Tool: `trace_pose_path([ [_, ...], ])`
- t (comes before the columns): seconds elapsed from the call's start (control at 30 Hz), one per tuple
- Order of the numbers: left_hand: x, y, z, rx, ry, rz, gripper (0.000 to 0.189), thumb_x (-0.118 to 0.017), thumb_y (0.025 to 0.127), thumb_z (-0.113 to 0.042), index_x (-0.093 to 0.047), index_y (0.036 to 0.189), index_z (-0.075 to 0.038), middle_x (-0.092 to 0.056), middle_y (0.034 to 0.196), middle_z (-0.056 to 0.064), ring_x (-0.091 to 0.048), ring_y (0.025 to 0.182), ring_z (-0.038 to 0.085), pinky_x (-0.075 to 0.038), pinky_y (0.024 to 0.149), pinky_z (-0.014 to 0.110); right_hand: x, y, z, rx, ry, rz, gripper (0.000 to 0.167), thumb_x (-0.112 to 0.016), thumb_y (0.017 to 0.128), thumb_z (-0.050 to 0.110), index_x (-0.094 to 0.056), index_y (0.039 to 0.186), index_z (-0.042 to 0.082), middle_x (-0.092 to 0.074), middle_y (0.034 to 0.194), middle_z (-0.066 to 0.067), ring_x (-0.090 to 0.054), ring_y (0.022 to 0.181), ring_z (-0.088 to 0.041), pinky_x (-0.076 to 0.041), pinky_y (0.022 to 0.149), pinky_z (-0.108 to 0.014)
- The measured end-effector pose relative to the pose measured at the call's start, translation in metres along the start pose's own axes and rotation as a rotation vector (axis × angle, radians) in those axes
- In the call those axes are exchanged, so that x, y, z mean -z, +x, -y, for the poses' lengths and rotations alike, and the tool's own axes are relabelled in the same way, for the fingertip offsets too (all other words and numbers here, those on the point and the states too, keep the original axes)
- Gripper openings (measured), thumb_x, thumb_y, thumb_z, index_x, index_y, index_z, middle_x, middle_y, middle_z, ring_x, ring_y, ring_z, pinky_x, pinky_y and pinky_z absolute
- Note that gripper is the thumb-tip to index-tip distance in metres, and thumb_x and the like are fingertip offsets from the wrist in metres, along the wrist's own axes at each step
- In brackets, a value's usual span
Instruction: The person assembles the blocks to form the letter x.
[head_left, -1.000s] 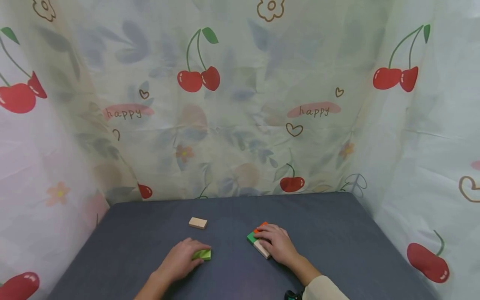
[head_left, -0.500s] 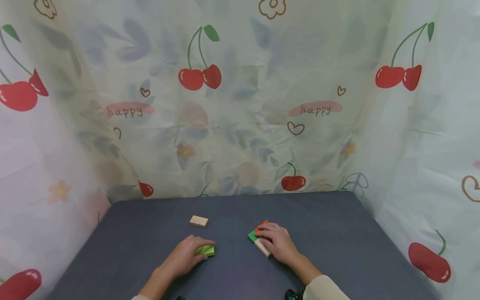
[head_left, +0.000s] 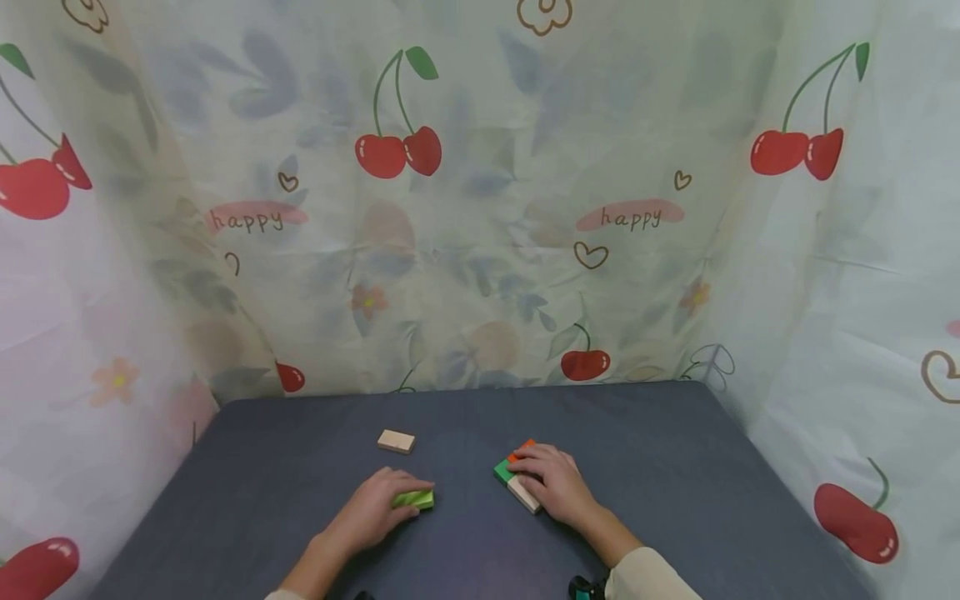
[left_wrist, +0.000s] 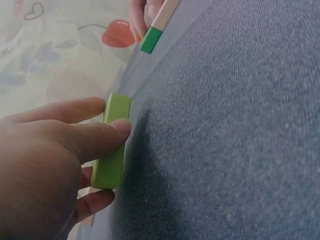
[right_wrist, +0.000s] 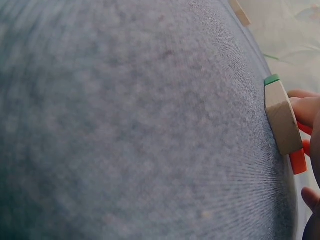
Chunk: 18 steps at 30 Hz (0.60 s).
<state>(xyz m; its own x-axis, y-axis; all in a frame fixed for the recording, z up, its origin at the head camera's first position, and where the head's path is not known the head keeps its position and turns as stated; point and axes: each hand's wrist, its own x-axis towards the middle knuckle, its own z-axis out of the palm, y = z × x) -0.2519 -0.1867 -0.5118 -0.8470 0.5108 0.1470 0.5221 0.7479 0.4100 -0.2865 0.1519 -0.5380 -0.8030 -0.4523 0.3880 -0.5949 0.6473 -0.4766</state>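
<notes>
My left hand (head_left: 371, 508) pinches a light green block (left_wrist: 111, 165), the thumb on one face and other fingers on the opposite side. In the left wrist view a dark shadow lies beside the block on the cloth. My right hand (head_left: 557, 485) lies over a small group of blocks to the right, its bent fingers around an orange block (right_wrist: 298, 162). Beside it are a green block (head_left: 502, 472) and a plain wooden block (head_left: 524, 494), end to end. The palm hides part of the orange one.
Another plain wooden block (head_left: 396, 441) lies alone farther back, left of centre. Dark grey cloth (head_left: 465, 550) covers the table. A printed curtain (head_left: 480, 183) with cherries encloses the back and both sides.
My left hand has moved slightly to the right and away from me with the light green block. My right hand and its blocks stay in place.
</notes>
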Motion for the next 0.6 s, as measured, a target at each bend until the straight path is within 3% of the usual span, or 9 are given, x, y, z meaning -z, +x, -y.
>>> trace_pose_path([
  [0.3,-0.006,0.002,-0.006,-0.013,0.005,-0.089,0.037,-0.075,0.087,-0.024,-0.07,0.123,-0.025,-0.065,0.113,-0.01,-0.055,0.1,0.012,-0.047,0.084,0.04,0.0,0.0,-0.001,-0.012,0.01,0.015,0.023,-0.064,0.095,0.021,-0.073,0.115,0.021,-0.061,0.129,-0.001,-0.047,0.126,-0.026,-0.03,0.1,-0.06],
  [0.6,-0.01,0.005,-0.012,-0.023,-0.05,-0.165,0.036,-0.076,0.085,-0.024,-0.072,0.12,-0.02,-0.067,0.112,-0.009,-0.056,0.098,0.012,-0.047,0.081,0.038,-0.001,0.0,-0.001,-0.023,0.025,0.018,0.023,-0.065,0.094,0.021,-0.073,0.115,0.021,-0.061,0.129,0.0,-0.047,0.126,-0.025,-0.03,0.1,-0.059],
])
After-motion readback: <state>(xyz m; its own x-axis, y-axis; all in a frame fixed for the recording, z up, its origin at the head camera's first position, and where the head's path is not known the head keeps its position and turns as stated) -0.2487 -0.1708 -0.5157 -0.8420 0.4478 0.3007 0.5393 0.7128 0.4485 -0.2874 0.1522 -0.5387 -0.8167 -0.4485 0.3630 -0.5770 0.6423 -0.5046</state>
